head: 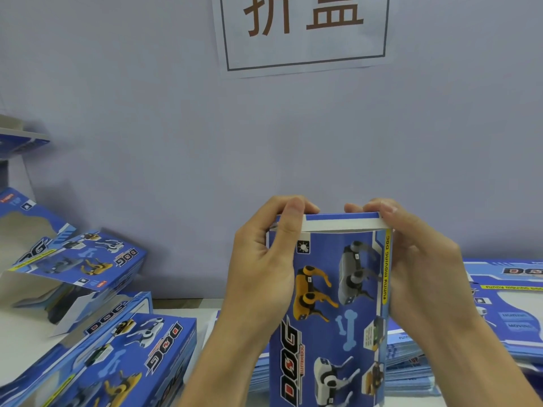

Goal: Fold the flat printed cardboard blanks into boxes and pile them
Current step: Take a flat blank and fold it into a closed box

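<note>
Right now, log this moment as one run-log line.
left hand: grips box top | right hand: pinches top flap | folded boxes: piled left

box [332, 304]: "DOG", "FUNNY MOVING DOG" | wall sign [304, 30]: probably "折盒"

2 hands [261, 277], 4 folded boxes [335, 312]

a plain pale lavender-grey wall [147, 113] fills the upper two thirds of the frame, evenly lit with no hard shadows. a white paper sign [302, 33] is fixed flat to the wall at the top centre, bearing a thin dark rectangular border and two large brown characters, cut off by the top edge. a white tabletop [182, 314] shows in a narrow strip at lower centre, meeting the wall along a dark seam.
</note>
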Tool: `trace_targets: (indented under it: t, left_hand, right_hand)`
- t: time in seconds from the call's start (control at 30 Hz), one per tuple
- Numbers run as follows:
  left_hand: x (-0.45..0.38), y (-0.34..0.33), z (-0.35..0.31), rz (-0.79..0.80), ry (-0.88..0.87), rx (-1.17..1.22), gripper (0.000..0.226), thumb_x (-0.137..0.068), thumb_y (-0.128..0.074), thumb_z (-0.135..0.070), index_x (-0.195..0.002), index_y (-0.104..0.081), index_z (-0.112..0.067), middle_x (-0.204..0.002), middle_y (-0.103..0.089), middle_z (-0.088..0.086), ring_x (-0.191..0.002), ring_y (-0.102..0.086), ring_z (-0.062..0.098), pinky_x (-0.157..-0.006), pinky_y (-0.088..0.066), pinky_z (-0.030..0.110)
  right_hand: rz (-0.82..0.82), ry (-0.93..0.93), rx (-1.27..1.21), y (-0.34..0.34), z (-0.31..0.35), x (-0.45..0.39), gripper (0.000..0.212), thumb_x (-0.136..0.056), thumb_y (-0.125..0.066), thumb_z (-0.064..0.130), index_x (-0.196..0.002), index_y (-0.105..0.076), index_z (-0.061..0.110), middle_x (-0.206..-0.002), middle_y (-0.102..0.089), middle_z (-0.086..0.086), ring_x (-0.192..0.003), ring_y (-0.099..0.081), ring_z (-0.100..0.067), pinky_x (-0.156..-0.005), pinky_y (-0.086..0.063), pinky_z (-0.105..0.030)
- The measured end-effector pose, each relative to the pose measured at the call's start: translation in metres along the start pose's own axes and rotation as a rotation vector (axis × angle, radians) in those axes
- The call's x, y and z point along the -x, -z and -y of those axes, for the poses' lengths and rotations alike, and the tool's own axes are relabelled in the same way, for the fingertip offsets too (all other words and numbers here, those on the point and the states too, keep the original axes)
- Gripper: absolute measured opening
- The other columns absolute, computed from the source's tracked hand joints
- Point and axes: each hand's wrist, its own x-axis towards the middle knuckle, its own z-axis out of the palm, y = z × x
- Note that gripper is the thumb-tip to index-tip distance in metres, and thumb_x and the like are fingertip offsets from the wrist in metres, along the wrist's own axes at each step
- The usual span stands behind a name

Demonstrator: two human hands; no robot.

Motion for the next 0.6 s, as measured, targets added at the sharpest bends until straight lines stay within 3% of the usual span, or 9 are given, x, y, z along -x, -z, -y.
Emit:
trace_targets:
  t: [0.07, 0.1, 0.13, 0.17, 0.23, 0.4, 0.6]
  left_hand:
    - [0.000, 0.001, 0.002, -0.015, -0.025, -0.035, 0.030, -0.088, -0.052, -0.047, -0.086, -0.064, -0.020, -0.080, -0.071, 0.003, -0.074, -0.075, 0.021, -0.052, -0.055, 0.024]
    - [0.000, 0.002, 0.003, -0.031, -0.034, -0.045, 0.031, -0.089, -0.050, -0.046, -0.086, -0.064, -0.019, -0.079, -0.071, 0.002, -0.072, -0.075, 0.020, -0.051, -0.055, 0.023]
    - [0.000, 0.004, 0.004, -0.046, -0.040, -0.050, 0.031, -0.089, -0.049, -0.046, -0.086, -0.063, -0.018, -0.079, -0.071, 0.003, -0.071, -0.075, 0.020, -0.051, -0.055, 0.024]
    - [-0.001, 0.005, 0.005, -0.058, -0.044, -0.051, 0.032, -0.090, -0.048, -0.047, -0.086, -0.063, -0.018, -0.079, -0.071, 0.003, -0.070, -0.074, 0.019, -0.052, -0.056, 0.025]
    - [-0.001, 0.008, 0.006, -0.078, -0.051, -0.055, 0.032, -0.092, -0.046, -0.047, -0.088, -0.061, -0.019, -0.078, -0.071, 0.002, -0.069, -0.074, 0.018, -0.052, -0.056, 0.025]
    - [-0.002, 0.013, 0.009, -0.082, -0.081, -0.081, 0.028, -0.102, -0.042, -0.041, -0.090, -0.056, -0.020, -0.082, -0.071, -0.006, -0.072, -0.074, 0.015, -0.052, -0.056, 0.024]
    - [0.000, 0.017, 0.008, -0.084, -0.031, -0.012, 0.023, -0.091, -0.053, -0.047, -0.088, -0.059, -0.025, -0.086, -0.072, -0.005, -0.079, -0.076, 0.022, -0.056, -0.060, 0.033]
  right_hand:
    - [0.073, -0.007, -0.022, -0.009, -0.002, 0.011, 0.028, -0.102, -0.035, 0.003, -0.078, -0.048, 0.011, -0.140, -0.049, -0.031, -0.086, -0.073, -0.010, -0.059, -0.051, -0.011]
    - [0.124, 0.010, -0.025, -0.010, -0.003, 0.017, 0.022, -0.098, -0.042, 0.008, -0.077, -0.049, 0.007, -0.126, -0.060, -0.027, -0.067, -0.072, -0.010, -0.053, -0.053, -0.017]
    - [0.172, 0.027, -0.067, -0.010, -0.006, 0.022, 0.014, -0.090, -0.050, 0.017, -0.079, -0.053, 0.008, -0.108, -0.069, -0.019, -0.063, -0.071, -0.015, -0.055, -0.058, -0.027]
    - [0.213, 0.046, -0.093, -0.007, -0.009, 0.028, 0.013, -0.083, -0.056, 0.024, -0.081, -0.058, 0.012, -0.092, -0.071, -0.012, -0.067, -0.071, -0.020, -0.060, -0.059, -0.036]
    - [0.234, 0.069, -0.056, -0.003, -0.013, 0.031, 0.017, -0.078, -0.063, 0.031, -0.086, -0.064, 0.015, -0.081, -0.070, -0.010, -0.069, -0.070, -0.027, -0.058, -0.059, -0.039]
    - [0.217, 0.086, 0.003, -0.005, -0.016, 0.025, 0.023, -0.077, -0.075, 0.038, -0.087, -0.071, 0.018, -0.085, -0.073, -0.016, -0.073, -0.073, -0.031, -0.054, -0.057, -0.036]
    - [0.219, 0.111, 0.046, -0.011, -0.015, 0.027, 0.027, -0.071, -0.070, 0.044, -0.083, -0.073, 0.020, -0.084, -0.074, -0.015, -0.073, -0.074, -0.031, -0.056, -0.059, -0.037]
